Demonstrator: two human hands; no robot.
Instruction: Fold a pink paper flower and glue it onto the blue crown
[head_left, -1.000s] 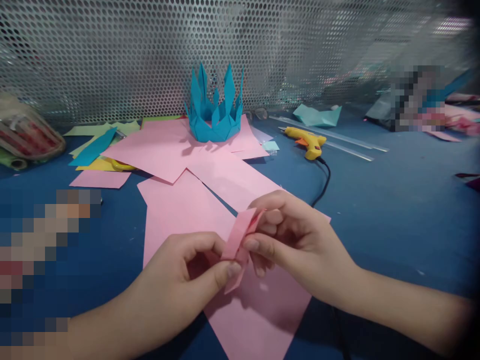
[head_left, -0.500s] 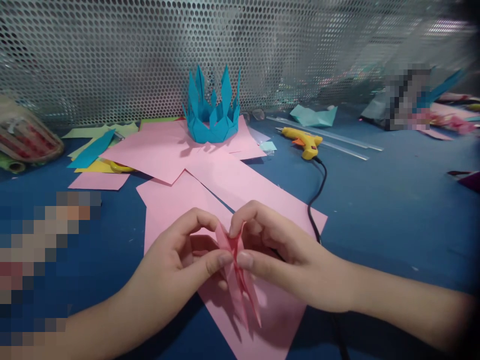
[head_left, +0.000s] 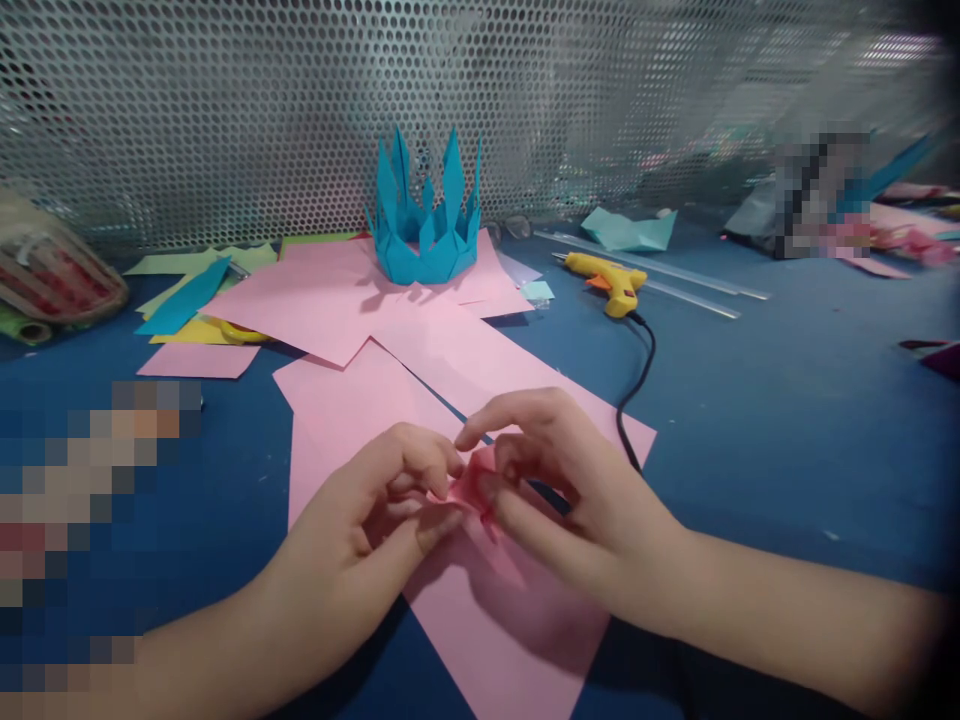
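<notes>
Between my two hands is a small folded piece of pink paper (head_left: 477, 482), partly covered by my fingers and a little blurred. My left hand (head_left: 375, 520) pinches its left side between thumb and fingers. At its right side, my right hand (head_left: 555, 490) grips it with the thumb and bent fingers, the index finger arched above. Under both hands lie flat pink paper sheets (head_left: 345, 420), with a shadow on them. Farther back a blue folded-paper crown (head_left: 427, 255) with tall points stands upright on more pink paper.
A yellow glue gun (head_left: 621, 288) with a black cord (head_left: 637, 390) lies right of the crown, near clear glue sticks (head_left: 697, 300). Coloured paper scraps (head_left: 187, 300) and a clear jar (head_left: 60, 260) are at left. A perforated metal panel (head_left: 262, 110) rises behind.
The folded pink paper has turned and tilted, so its long points no longer hang toward me as before. My right index finger has lifted, and my left fingers have closed in.
</notes>
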